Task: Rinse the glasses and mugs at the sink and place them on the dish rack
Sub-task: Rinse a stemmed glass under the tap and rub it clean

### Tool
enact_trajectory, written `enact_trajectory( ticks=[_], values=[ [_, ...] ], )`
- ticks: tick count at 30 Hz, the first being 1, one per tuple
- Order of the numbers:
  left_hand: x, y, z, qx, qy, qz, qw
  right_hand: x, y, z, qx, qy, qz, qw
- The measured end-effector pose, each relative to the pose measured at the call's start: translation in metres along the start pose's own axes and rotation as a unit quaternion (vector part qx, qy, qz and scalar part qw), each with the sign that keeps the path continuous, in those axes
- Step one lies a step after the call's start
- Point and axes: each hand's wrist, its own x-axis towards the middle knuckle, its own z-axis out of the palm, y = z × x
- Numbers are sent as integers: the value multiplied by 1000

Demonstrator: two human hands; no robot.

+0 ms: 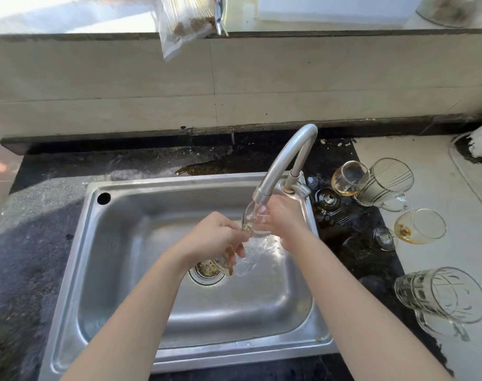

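Note:
A clear stemmed glass (253, 220) is held tilted under the tap spout (261, 195) over the steel sink (140, 204), with water splashing down below it. My left hand (215, 240) grips its stem and foot near the drain. My right hand (285, 215) wraps the bowl from the right. On the counter to the right lie a stained stemmed glass (347, 178), a glass mug (385, 185), another stained stemmed glass (418, 228) and a cut-glass mug (443, 296), all on their sides.
The drain strainer (206, 273) holds food bits. A puddle of brown liquid (204, 169) lies behind the sink. A plastic bag (182, 23) hangs over the ledge above. A white object (481, 141) stands at the far right. No dish rack is in view.

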Motion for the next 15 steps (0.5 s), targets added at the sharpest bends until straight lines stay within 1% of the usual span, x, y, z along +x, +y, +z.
enact_trajectory(
  ticks=[2,4,5,7,9,11,13,15],
  values=[
    [3,3,1,-96,90,-9,991,3,8,-4,62,11,32,998],
    [12,8,6,-218,185,-18,958,5,21,-9,137,28,80,987],
    [17,11,11,-247,220,-18,943,5,28,-12,172,36,108,978],
    [26,16,22,-234,259,-2,937,3,39,-15,239,38,169,955],
    [29,23,35,-216,264,21,940,1,50,-15,291,30,208,933],
    [32,28,44,-232,257,29,938,0,56,-16,319,32,214,923],
    [35,30,49,-297,235,8,926,0,59,-17,334,43,203,920],
    [34,32,50,-373,174,-14,911,0,58,-19,336,48,184,922]
  ],
)
